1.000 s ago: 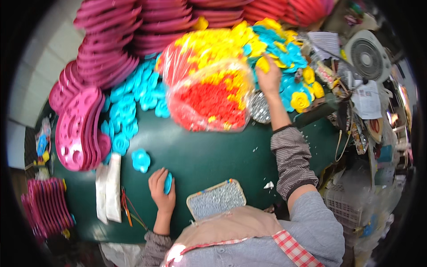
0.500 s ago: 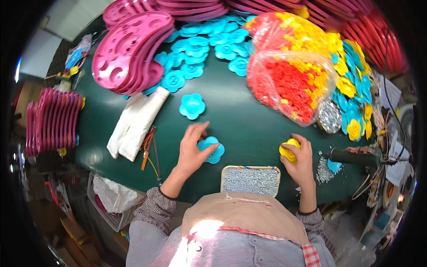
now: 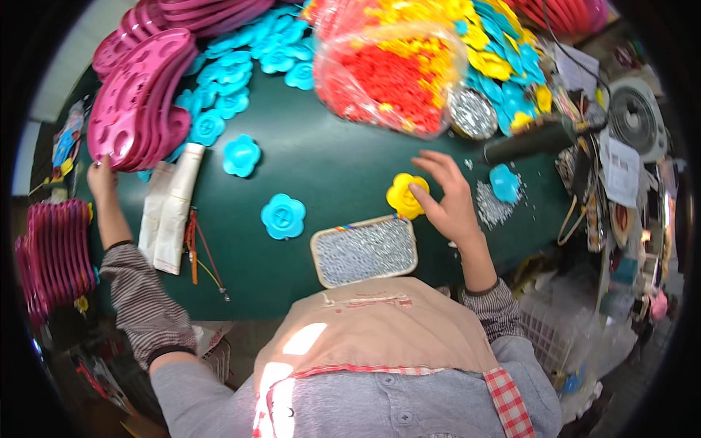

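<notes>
Left hand point(image 3: 102, 179) touches pink trays point(image 3: 137, 95) at their near end, grip unclear; right hand point(image 3: 451, 203), spread wide, touches yellow flower point(image 3: 402, 195) leftward.

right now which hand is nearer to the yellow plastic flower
Right. The right hand is just right of the yellow plastic flower, thumb over its edge; the left hand is far left of it, at the near edge of the stacked pink panels.

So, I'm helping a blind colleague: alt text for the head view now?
A person's left hand touches the near end of a stack of curved pink plastic pieces; the right hand has its thumb at a yellow plastic flower. Two blue plastic flowers lie between the hands on a dark green table.
</notes>
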Motion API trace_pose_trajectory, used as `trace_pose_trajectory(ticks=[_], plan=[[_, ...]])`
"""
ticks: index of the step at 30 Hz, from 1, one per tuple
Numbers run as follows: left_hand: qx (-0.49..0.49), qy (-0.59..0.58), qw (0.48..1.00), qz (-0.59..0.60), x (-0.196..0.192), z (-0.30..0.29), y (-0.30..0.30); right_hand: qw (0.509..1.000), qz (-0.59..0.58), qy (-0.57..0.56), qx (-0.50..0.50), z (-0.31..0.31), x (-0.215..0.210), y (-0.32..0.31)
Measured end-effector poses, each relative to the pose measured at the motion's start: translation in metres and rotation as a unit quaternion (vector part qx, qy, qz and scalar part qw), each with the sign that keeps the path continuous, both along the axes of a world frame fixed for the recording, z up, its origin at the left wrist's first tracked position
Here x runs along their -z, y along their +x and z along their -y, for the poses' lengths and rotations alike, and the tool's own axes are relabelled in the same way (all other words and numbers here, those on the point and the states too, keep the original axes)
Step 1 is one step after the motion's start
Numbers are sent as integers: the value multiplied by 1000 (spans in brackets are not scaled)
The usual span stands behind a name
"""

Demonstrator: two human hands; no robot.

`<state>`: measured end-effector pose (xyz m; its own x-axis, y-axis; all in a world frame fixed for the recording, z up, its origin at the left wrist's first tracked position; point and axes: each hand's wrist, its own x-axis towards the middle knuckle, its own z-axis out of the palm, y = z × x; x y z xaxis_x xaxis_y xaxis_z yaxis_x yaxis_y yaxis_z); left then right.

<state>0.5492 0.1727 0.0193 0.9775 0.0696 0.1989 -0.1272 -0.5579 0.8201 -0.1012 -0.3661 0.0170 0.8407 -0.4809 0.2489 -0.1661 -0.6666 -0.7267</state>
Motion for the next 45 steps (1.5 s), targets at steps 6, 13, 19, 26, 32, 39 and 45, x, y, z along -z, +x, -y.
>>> trace_pose_trajectory(ticks=[6, 13, 19, 26, 32, 39, 45], plan=[[65, -200, 977, 23, -75, 15, -49, 994, 17, 85, 65, 4, 0, -34], [146, -268, 952, 12, -33, 143, -326, 847, 127, 515, -23, 11, -24, -10], [320, -243, 910, -99, 17, 213, -410, 908, 85, 411, -9, 17, -16, -12], [312, -170, 926, -124, 41, 214, -401, 981, 18, 182, 58, -7, 25, -22], [303, -171, 926, -144, 51, 222, -401, 971, -24, 230, 58, -3, 37, -20], [294, -167, 930, -144, 52, 221, -402, 973, -29, 229, 32, 1, 35, -22], [279, -158, 935, -151, 54, 218, -404, 978, -33, 201, 33, -3, 28, -24]])
